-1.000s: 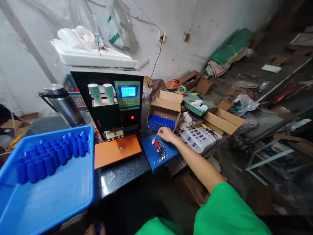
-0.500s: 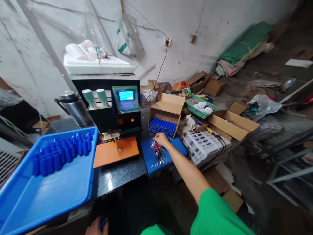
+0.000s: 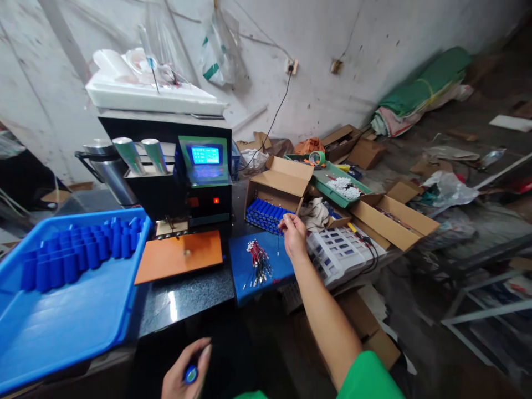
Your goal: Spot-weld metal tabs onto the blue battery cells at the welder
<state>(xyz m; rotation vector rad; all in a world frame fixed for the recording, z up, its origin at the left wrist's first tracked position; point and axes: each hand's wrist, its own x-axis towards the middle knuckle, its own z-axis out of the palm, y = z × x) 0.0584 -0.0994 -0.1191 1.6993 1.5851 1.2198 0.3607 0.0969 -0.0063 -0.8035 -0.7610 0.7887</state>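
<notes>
My left hand (image 3: pixel 179 376), low in the view, is closed around a blue cylindrical battery cell (image 3: pixel 192 374) whose end faces up. Between the fingertips of my right hand (image 3: pixel 295 235) is pinched a thin wire lead (image 3: pixel 278 246), which dangles over the blue mat (image 3: pixel 240 252). A bundle of red and black wire leads (image 3: pixel 258 260) with white connectors lies on that mat, left of my right hand. Just behind the hand, an open cardboard box (image 3: pixel 286 174) holds rows of blue cells (image 3: pixel 266 213).
At left stands a blue tray (image 3: pixel 78 316) with upright blue cells (image 3: pixel 89 249). A spot welder with a lit screen (image 3: pixel 205 155) and an orange plate (image 3: pixel 180 257) sits beside it. Right of the mat are a white plastic basket (image 3: pixel 332 249), a green tray (image 3: pixel 332 191) and an open carton (image 3: pixel 399 216).
My right hand has lifted off the wire bundle and moved right, a single lead in its fingers. My left hand has risen further into view with the cell. The view has shifted slightly.
</notes>
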